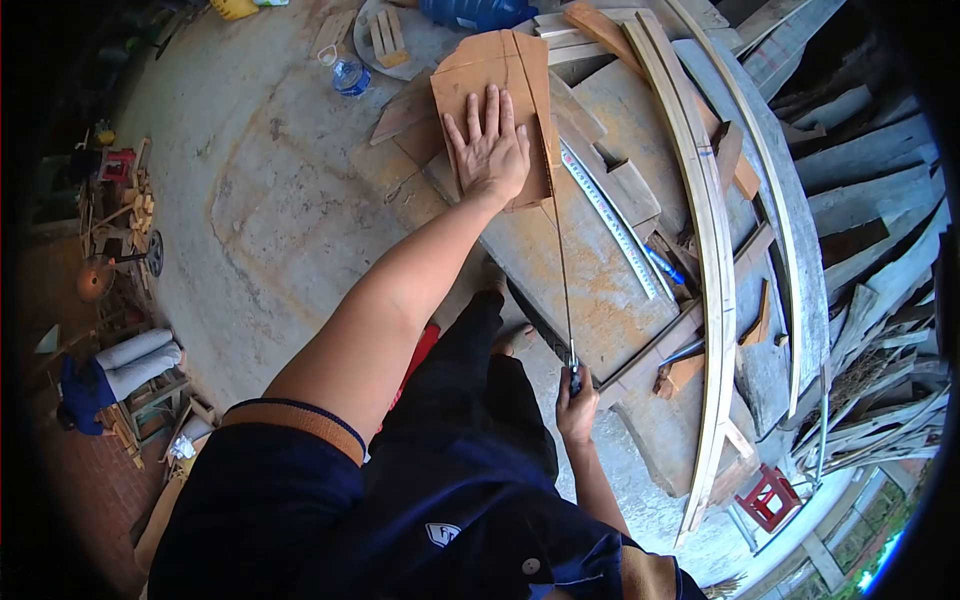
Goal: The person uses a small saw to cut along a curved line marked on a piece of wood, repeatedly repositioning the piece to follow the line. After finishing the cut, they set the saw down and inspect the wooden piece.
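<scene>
My left hand (pixel 488 152) lies flat with fingers spread on a reddish-brown wooden block (pixel 490 62), pressing on its top face. Dark pencil-like lines run across the block near its far end and right side. My right hand (pixel 578 410) is closed around the dark handle of a handsaw (pixel 565 290). Its thin blade, seen edge-on, runs away from me to the block's right side, where a narrow dark slit shows. To the right of the blade lies a white measuring ruler (pixel 608 222), with a blue marker (pixel 664 266) close by.
The block rests on a dusty workbench (pixel 610 320) among wood offcuts. Long curved pale strips (pixel 708 230) stretch along the right side. Weathered planks (pixel 870 190) are piled beyond. A water bottle (pixel 350 77) stands at upper left; another person (pixel 85 395) bends over at far left.
</scene>
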The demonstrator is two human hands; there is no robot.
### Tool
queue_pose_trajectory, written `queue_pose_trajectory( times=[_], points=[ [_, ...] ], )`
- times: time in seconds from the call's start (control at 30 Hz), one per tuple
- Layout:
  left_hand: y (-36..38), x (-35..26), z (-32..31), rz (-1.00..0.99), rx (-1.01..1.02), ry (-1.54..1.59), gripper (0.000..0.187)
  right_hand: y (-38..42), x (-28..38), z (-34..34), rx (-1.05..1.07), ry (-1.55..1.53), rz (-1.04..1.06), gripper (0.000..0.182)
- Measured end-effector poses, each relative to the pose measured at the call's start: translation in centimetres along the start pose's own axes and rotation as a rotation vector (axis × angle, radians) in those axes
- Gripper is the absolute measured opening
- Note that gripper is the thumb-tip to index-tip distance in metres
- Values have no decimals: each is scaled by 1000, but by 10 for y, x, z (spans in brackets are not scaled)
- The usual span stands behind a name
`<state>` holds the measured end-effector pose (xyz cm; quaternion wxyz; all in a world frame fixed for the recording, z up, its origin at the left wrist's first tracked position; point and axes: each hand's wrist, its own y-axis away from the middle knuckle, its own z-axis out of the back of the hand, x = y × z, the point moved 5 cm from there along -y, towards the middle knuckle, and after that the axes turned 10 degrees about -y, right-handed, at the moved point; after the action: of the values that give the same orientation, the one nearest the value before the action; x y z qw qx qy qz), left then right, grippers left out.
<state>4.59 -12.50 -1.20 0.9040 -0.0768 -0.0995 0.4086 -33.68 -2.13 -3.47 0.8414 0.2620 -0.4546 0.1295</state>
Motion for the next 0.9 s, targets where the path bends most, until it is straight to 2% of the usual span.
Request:
queue_pose_trajectory(
  times=[0.07, 0.23, 0.37, 0.43, 0.57, 0.67, 0.7, 0.73, 0.77, 0.8, 0.83, 0.87, 0.9],
  points=[
    [1, -1, -3, -7, -5, -20, 60, -22, 22, -6, 0, -32, 19, 17],
    [4, -1, 1, -28, -11, -34, 59, -164, 112, -54, -55, -45, 186, 28],
    [1, -2, 1, -22, 19, -25, 61, -141, 91, -47, -64, -41, 162, 28],
    [3, -1, 1, -12, -27, -51, 59, -78, 32, -33, -12, -111, 57, 25],
    [3, -1, 0, -10, -3, -63, 59, 29, -7, 10, -22, 36, -12, 18],
    [1, 0, 0, -23, -10, -49, 59, 22, 0, 9, -10, -37, -54, 23],
    [2, -1, 0, -27, 8, -58, 59, 3, 0, 1, -29, -24, 55, 24],
    [2, -3, 1, -23, 5, -57, 59, -24, 18, -8, -29, -15, 29, 21],
    [2, -3, 0, -20, 12, -55, 59, -58, 35, -19, -5, -63, 91, 24],
    [3, -1, 0, -21, 20, -59, 60, -92, 55, -30, -61, -18, 209, 28],
    [4, 0, -1, -28, 22, -69, 60, -122, 78, -38, -18, -32, 133, 30],
    [3, 1, -3, -19, 13, -62, 60, -142, 103, -43, -36, -29, 185, 30],
    [2, -1, -1, -14, 4, -48, 60, -155, 104, -50, -22, -18, 131, 30]
  ],
)
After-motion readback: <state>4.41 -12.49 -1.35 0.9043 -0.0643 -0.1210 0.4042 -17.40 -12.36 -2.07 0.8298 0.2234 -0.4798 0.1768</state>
